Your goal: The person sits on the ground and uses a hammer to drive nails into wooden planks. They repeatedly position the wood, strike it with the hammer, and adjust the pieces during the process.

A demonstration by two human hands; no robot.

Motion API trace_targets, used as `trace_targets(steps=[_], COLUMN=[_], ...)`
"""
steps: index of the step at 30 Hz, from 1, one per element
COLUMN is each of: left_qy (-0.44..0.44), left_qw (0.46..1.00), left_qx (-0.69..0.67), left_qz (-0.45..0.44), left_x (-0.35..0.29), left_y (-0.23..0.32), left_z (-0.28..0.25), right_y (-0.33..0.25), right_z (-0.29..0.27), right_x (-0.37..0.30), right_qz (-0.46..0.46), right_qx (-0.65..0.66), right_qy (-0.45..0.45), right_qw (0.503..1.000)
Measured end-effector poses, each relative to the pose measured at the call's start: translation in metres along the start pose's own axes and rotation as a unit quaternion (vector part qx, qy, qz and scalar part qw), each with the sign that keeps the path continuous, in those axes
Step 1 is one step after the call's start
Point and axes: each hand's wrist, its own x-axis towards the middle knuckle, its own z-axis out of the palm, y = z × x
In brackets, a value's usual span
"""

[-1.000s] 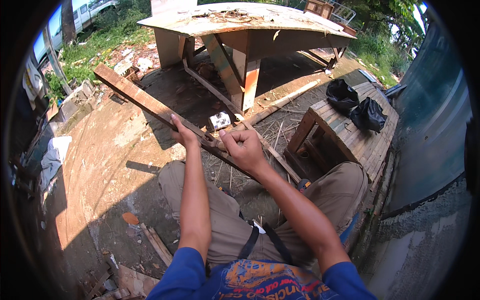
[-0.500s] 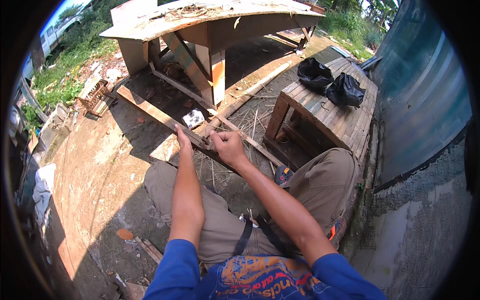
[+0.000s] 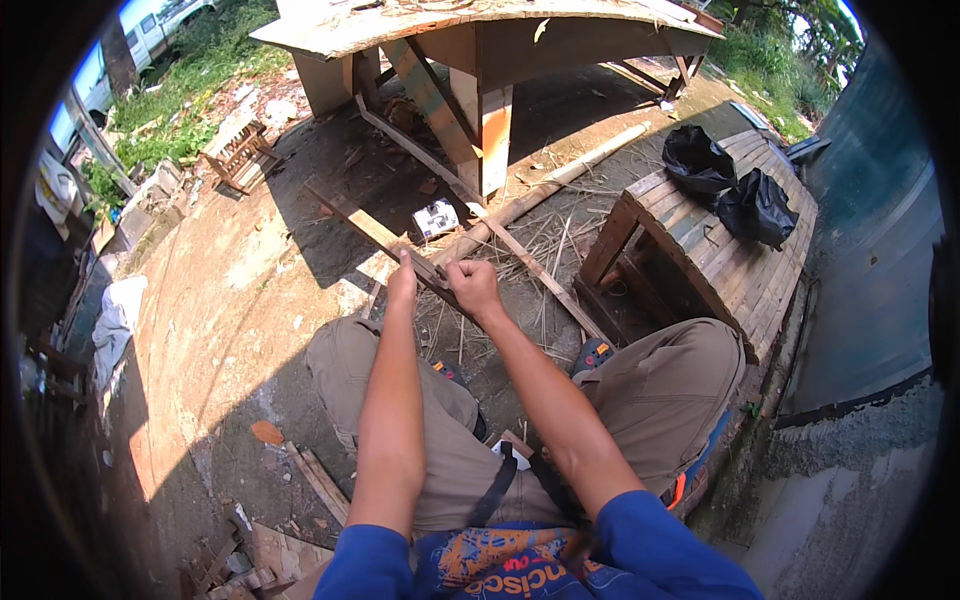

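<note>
A long narrow wooden strip (image 3: 357,219) slants away from me, its near part between my hands above my lap. My left hand (image 3: 402,280) is closed around its near part, the fingers mostly hidden behind the wood. Curled into a fist, my right hand (image 3: 474,289) is held against the strip's near end. A small dark piece shows between that fist and the wood, too small to name.
A low slatted wooden bench (image 3: 715,220) stands right, carrying black plastic bags (image 3: 757,207). Ahead is a wooden table (image 3: 590,40). A bamboo pole (image 3: 560,180) and a small box (image 3: 436,219) lie before it. Wood scraps (image 3: 285,555) lie lower left; a wall (image 3: 860,290) rises right.
The view has swung left, so the surroundings sit farther right. The strip's far end appears lower, and both hands stay on the wood, with the right fist still beside the left hand.
</note>
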Motion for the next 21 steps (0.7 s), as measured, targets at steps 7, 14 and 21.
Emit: trace_targets(steps=[7,14,21], left_qy=[0.154,0.054,-0.058], left_qw=[0.983,0.995,0.962], left_qx=[0.09,0.082,0.246], left_qz=[0.042,-0.025,0.108], left_x=[-0.009,-0.033,-0.047], left_y=[-0.022,-0.015,-0.016], left_z=[-0.054,-0.074,-0.079], right_y=[-0.003,-0.007,-0.025], right_z=[0.019,0.038,0.031], right_x=[-0.007,-0.025,-0.027], right_qz=[-0.001,-0.015,-0.018], right_qx=[-0.002,-0.011,0.049], right_qy=[-0.063,-0.067,-0.036], right_qw=[0.998,0.998,0.998])
